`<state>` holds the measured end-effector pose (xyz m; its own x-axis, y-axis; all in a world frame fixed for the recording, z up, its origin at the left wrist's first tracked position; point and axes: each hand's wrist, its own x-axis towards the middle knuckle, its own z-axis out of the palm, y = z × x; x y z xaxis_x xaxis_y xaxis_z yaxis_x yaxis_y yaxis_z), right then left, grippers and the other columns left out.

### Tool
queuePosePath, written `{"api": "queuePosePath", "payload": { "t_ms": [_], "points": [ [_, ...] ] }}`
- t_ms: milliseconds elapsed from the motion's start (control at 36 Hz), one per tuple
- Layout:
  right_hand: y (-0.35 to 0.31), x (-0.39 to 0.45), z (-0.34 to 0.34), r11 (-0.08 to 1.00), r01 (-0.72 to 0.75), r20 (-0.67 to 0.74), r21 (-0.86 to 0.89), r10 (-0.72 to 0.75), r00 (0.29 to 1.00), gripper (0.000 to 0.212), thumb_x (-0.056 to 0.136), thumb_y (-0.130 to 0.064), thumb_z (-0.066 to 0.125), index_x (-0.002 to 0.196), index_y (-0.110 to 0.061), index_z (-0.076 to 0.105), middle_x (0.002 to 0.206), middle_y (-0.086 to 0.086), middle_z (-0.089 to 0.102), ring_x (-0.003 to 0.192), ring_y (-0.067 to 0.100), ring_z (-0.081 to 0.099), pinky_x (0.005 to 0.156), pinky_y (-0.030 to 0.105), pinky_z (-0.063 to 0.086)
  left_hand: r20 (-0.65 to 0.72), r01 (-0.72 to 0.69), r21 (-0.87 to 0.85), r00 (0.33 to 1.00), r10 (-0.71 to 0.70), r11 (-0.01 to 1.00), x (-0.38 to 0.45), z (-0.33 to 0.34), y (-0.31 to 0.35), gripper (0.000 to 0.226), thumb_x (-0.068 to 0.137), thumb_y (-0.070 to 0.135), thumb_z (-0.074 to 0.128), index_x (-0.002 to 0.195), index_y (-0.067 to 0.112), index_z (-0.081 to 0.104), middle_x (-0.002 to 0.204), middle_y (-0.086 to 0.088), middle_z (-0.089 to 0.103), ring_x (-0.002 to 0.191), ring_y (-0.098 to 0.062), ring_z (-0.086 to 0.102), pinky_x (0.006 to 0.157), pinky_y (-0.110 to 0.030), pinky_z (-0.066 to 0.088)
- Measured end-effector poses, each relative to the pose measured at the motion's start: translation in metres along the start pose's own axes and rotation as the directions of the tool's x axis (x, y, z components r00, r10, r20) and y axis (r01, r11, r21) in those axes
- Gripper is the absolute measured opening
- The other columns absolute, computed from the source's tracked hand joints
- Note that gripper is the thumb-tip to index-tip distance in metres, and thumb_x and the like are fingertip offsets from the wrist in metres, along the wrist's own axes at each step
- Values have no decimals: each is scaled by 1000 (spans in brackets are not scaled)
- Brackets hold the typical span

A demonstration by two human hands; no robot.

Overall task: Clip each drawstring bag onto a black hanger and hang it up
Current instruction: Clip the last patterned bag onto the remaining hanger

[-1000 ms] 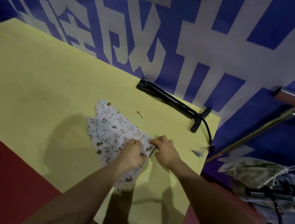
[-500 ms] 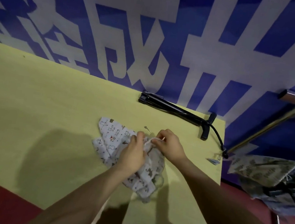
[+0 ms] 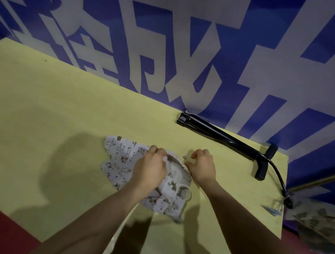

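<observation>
Gripping the printed drawstring bag (image 3: 123, 159) on the yellow bench (image 3: 35, 108), the left hand (image 3: 152, 167) bunches its mouth while the right hand (image 3: 200, 167) pinches beside a small metal pin (image 3: 185, 158); the limp cloth could slip free, and no black hanger is visible near the fingers.

head cam | above yellow table (image 3: 35, 108) | looks forward-down toward blue wall (image 3: 260, 43) | close | single view
</observation>
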<state>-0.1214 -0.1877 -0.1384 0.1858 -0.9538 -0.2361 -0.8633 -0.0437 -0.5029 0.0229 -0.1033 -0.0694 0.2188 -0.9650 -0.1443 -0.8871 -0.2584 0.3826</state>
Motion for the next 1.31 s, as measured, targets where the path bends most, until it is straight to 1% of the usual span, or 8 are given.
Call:
{"api": "queuePosePath", "payload": {
  "t_ms": [222, 306, 472, 556, 667, 833, 1056, 1306],
  "points": [
    [1, 6, 9, 1000, 20, -71, -4, -21, 997, 21, 94, -13, 47, 100, 0, 63, 107, 18, 57, 103, 34, 51, 88, 38, 41, 62, -89, -117, 993, 97, 989, 18, -4, -3, 38, 93, 5, 40, 128, 9, 55, 127, -7, 50, 91, -22, 60, 70, -25, 44],
    [1, 5, 2, 984, -6, -158, 178, 35, 987, 16, 94, -15, 52, 98, -4, 63, 106, 14, 56, 100, 29, 52, 89, 37, 43, 112, -61, -163, 991, 80, 985, 21, -5, -3, 40, 93, 4, 41, 131, 7, 52, 129, -9, 50, 91, -26, 61, 75, -27, 46],
    [-15, -18, -27, 812, 2, -112, 583, 78, 991, 18, 90, -14, 59, 73, -20, 58, 89, 3, 58, 83, 14, 55, 71, 18, 42, 374, -121, -195, 908, 188, 973, 29, -9, 16, 67, 86, -9, 42, 148, 11, 26, 149, -5, 25, 134, -24, 35, 104, -27, 35],
    [-10, -29, -30, 856, 76, -98, 511, -30, 995, 9, 85, -12, 66, 76, -15, 65, 96, 6, 60, 94, 13, 50, 78, 5, 36, 388, -109, -219, 902, 189, 970, 30, -13, 25, 75, 85, -14, 42, 150, 11, 15, 156, 0, 12, 142, -22, 23, 113, -28, 28],
    [-13, -36, -28, 890, 103, -66, 443, -83, 994, 8, 81, -18, 72, 76, -23, 67, 106, 2, 55, 111, 19, 47, 97, 27, 37, 338, -143, -242, 915, 221, 960, 33, -24, 22, 73, 85, -13, 46, 149, 10, 20, 155, 2, 16, 143, -19, 21, 113, -23, 23],
    [-38, -35, -24, 954, 164, -109, 252, -140, 984, 13, 87, -27, 65, 94, -21, 74, 124, 1, 54, 119, 23, 39, 95, 29, 31, 232, -163, -301, 943, 238, 940, 31, -41, 15, 65, 85, -11, 44, 145, 11, 33, 147, -1, 32, 134, -20, 36, 108, -27, 34],
    [-43, -15, -49, 872, 202, -306, 446, -64, 950, 17, 86, -3, 56, 88, -20, 58, 102, -1, 54, 105, 20, 51, 88, 28, 42, 117, -136, -219, 980, 164, 966, 45, -50, 22, 58, 90, 2, 45, 145, 13, 31, 144, 1, 31, 123, -23, 46, 97, -36, 43],
    [-9, 41, -71, 983, -101, -115, -153, 84, 990, 57, 88, -6, 49, 142, -9, 28, 146, 11, 37, 135, 32, 31, 111, 40, 25, 76, -239, 74, 969, 233, 968, 71, -37, 43, 61, 87, -4, 47, 143, 12, 32, 142, -2, 33, 105, -26, 55, 73, -32, 43]
  ]
}}
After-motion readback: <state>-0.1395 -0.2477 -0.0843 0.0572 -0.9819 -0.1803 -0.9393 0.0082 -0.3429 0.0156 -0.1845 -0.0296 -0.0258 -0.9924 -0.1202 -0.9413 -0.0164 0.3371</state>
